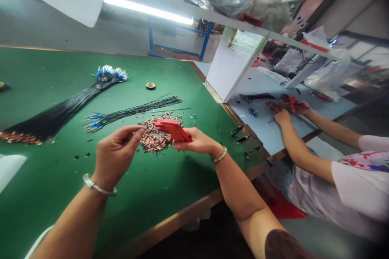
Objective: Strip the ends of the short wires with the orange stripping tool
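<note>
Head view: over the green bench (170,202), the right hand (197,141) is closed round the handle of a red tool (174,129), holding it clear of the surface, its nose turned toward the left hand; whether the tool's own mouth is open cannot be told. The left hand (115,151) has thumb and forefinger pinched together just beside that nose, but whether a thin wire sits between them is too fine to make out. Below both lies a heap of copper-coloured and dark scraps (152,143), in from the bench's near edge and well short of its right edge. Beyond the heap, toward the far edge, rests a small bundle of black wires with blue ends (133,110); farther left lies a larger wire bundle (63,105), and a tape roll (150,85) sits nearer the far edge. The step in hand appears to be tool work at the left fingertips, above the heap. The next move would seem to call for a steady left pinch, the tool's nose lined up with it, and fingertips kept clear of its mouth.
</note>
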Demonstrator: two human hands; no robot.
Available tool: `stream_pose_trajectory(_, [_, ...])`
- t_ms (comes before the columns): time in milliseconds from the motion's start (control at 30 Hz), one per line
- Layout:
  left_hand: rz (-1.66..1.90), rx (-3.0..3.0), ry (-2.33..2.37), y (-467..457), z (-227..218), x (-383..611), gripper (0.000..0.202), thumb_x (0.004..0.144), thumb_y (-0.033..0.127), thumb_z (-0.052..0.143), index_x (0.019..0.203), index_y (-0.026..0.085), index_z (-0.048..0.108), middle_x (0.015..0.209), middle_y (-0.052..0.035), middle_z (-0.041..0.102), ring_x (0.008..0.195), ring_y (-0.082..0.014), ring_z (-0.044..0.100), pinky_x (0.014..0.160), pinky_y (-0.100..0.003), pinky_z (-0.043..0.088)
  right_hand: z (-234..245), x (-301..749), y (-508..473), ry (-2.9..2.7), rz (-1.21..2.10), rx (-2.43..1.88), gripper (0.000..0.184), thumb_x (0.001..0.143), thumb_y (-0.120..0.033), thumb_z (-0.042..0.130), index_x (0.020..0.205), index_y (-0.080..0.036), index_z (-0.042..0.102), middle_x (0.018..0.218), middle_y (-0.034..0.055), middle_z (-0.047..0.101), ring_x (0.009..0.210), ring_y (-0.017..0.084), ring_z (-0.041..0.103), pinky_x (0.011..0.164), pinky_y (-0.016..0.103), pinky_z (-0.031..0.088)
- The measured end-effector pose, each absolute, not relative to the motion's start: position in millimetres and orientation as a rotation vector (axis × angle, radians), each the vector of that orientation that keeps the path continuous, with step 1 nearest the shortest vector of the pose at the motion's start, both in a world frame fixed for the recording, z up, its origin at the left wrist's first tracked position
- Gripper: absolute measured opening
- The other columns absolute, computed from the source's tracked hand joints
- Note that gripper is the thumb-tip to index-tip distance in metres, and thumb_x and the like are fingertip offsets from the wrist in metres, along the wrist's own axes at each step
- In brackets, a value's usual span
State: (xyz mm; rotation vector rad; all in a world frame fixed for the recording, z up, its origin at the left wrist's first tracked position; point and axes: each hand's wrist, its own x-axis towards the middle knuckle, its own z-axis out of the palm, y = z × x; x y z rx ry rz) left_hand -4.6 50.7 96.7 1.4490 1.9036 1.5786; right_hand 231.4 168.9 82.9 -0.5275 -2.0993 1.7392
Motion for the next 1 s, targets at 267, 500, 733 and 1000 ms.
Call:
stream_pose_trajectory(267, [1.662,1.465,1.828,59,88,-17,0.026,0.083,0.046,0.072,0.088,0.022,0.078,0.077,-0.0008,0.075,0.067,-0.0156,0.064,0.064,-0.028,0.052,91,245,171,-2.791,1.234,-0.502,0.043,0.079,-0.032,0.088,0.117,-0.017,0.078,0.101,0.0039,0.071,0.089,0.017,0.062,0.081,0.029,0.050])
stream_pose_trajectory(500, [1.579,1.792,1.712,61,78,-11,0.023,0.093,0.042,0.068,0.088,0.021,0.077,0.078,-0.0010,0.071,0.067,-0.0145,0.062,0.062,-0.027,0.049,80,224,158,-2.271,1.369,-0.473,0.032,0.092,-0.040,0.079,0.115,-0.018,0.077,0.110,0.0075,0.073,0.100,0.018,0.069,0.097,0.035,0.056])
stream_pose_trajectory(733, [1.443,1.963,1.626,62,72,5,0.020,0.095,0.036,0.065,0.090,0.021,0.078,0.079,-0.0020,0.073,0.065,-0.0130,0.064,0.063,-0.025,0.051,58,199,150,-1.955,1.307,-0.593,0.031,0.095,-0.045,0.073,0.110,-0.018,0.074,0.103,0.0060,0.073,0.089,0.017,0.067,0.090,0.036,0.059])
stream_pose_trajectory(1000, [1.293,1.857,1.655,65,57,11,0.030,0.092,0.049,0.066,0.095,0.024,0.082,0.091,-0.0050,0.084,0.075,-0.0200,0.076,0.071,-0.028,0.059,59,200,149,-2.073,1.112,-0.729,0.021,0.100,-0.037,0.064,0.092,-0.019,0.070,0.094,0.0056,0.070,0.088,0.018,0.062,0.087,0.033,0.053])
